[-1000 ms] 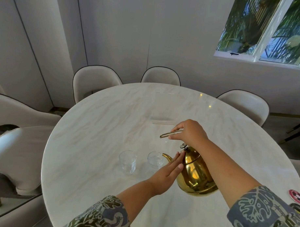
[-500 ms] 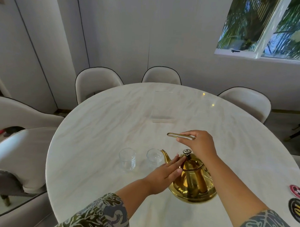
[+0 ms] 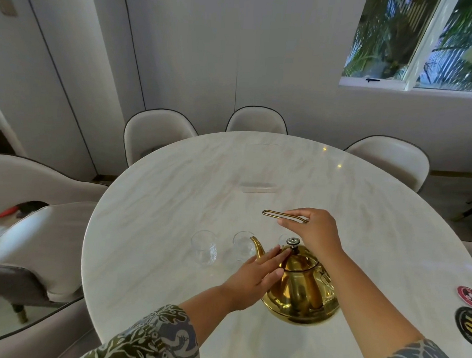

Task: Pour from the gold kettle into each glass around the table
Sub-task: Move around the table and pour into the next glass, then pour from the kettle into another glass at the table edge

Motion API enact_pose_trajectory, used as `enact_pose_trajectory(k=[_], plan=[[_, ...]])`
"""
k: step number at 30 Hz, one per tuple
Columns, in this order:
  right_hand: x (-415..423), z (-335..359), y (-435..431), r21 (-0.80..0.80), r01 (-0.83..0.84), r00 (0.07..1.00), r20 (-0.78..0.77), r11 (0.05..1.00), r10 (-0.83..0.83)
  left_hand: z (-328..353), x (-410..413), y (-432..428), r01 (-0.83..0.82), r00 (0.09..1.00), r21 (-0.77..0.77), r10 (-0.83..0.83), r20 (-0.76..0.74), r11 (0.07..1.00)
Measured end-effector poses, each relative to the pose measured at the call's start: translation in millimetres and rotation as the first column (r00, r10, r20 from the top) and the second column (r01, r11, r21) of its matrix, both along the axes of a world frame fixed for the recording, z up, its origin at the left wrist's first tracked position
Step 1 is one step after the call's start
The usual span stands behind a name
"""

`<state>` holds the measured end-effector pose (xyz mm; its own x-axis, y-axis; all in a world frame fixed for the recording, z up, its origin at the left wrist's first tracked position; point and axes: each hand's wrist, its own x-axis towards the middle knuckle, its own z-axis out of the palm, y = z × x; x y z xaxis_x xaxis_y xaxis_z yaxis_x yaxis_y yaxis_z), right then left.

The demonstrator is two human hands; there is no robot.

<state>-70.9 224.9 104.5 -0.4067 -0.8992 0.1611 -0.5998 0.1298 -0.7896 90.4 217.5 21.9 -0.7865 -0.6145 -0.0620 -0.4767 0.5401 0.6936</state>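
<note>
The gold kettle stands upright on the white marble table, its spout toward two clear glasses. One glass is at the left; a second glass sits right by the spout tip. A third glass shows partly behind the lid knob. My right hand grips the kettle's raised gold handle from above. My left hand lies flat, fingers together and extended, against the lid and shoulder of the kettle.
Cream padded chairs ring the table: one at far left, one at far middle, one at far right, more at the left. A clear acrylic stand sits mid-table. Round coasters lie at the right edge.
The kettle went from tilted toward the second glass back to upright and settled on the table. My right hand moved right with the handle; my left hand stayed on the lid.
</note>
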Motion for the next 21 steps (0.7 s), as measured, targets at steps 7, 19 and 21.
enact_pose_trajectory(k=[7, 19, 21], plan=[[13, 8, 2, -0.034, -0.039, 0.999, 0.019, 0.999, 0.040, 6, 16, 7, -0.062, 0.997, -0.024, 0.061, -0.050, 0.998], [59, 39, -25, -0.016, -0.157, 0.987, -0.027, 0.987, 0.157, 16, 59, 4, -0.137, 0.981, -0.032, 0.131, -0.142, 0.990], [67, 41, -34, 0.009, -0.177, 0.983, -0.043, 0.984, 0.177, 15, 65, 1, -0.150, 0.979, -0.041, 0.142, -0.145, 0.988]])
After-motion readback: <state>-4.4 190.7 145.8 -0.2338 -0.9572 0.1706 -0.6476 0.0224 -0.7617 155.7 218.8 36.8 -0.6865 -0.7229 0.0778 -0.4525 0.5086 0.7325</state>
